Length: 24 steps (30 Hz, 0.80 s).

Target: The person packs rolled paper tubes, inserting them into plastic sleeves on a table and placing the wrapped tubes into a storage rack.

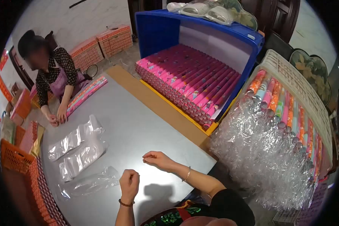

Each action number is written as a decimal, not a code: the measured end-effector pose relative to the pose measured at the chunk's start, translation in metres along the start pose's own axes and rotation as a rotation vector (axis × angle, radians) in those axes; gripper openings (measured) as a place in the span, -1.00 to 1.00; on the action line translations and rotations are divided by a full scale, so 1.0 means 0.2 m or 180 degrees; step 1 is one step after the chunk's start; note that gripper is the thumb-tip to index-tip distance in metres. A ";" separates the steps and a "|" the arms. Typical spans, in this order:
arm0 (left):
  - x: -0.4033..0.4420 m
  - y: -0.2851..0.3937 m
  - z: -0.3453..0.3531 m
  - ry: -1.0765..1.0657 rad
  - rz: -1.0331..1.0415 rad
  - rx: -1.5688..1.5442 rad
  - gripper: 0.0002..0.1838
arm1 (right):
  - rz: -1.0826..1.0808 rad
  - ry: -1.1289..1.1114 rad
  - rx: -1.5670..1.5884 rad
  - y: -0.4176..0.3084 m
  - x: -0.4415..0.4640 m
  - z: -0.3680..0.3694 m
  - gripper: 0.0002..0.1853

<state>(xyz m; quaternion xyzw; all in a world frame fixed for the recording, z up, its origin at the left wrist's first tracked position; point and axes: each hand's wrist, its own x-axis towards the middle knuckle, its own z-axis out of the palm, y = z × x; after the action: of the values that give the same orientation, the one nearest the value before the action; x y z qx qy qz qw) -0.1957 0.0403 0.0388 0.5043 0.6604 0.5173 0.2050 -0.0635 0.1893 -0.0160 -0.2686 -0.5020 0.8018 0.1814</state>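
Observation:
My left hand [129,185] is closed just above the grey table, its fingers curled in. Beside it, the end of a crumpled clear plastic bag [90,185] reaches close to the wrist side; whether my fingers have hold of any of it is hidden. My right hand [158,160] hovers over the bare tabletop to the right, fingers stretched forward with a gap to the thumb, nothing visible in it. Farther off lie two flat stacks of clear plastic bags [82,160], [73,141] side by side.
Across the table [128,113], a co-worker [54,71] has both hands near pink and multicoloured wrapped tubes [87,95]. A blue crate [158,34] on its side holds many pink tubes [188,81]. At right, a white basket [309,94] holds film-sleeved tubes [275,98]. An orange basket [17,156] stands left.

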 end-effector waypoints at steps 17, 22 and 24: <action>0.14 0.07 0.43 -0.0824 0.0167 0.0022 -0.94 | -0.0481 0.1138 0.0193 -0.14 -0.15 -0.43 -0.76; 0.52 0.26 0.90 -0.1198 0.1361 0.0473 -0.77 | -0.1416 0.1225 -0.1396 0.06 -0.13 -0.50 -0.75; 0.63 0.28 1.14 -0.1069 0.1796 0.0969 -0.65 | -0.1092 0.1369 -0.0864 0.11 -0.08 -0.52 -0.76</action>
<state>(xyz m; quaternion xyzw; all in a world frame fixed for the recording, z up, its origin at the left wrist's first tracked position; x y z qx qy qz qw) -0.0413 0.2573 0.0327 0.7694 0.5218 0.3591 0.0823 0.0114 0.2445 -0.0687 -0.3653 -0.5926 0.6099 0.3787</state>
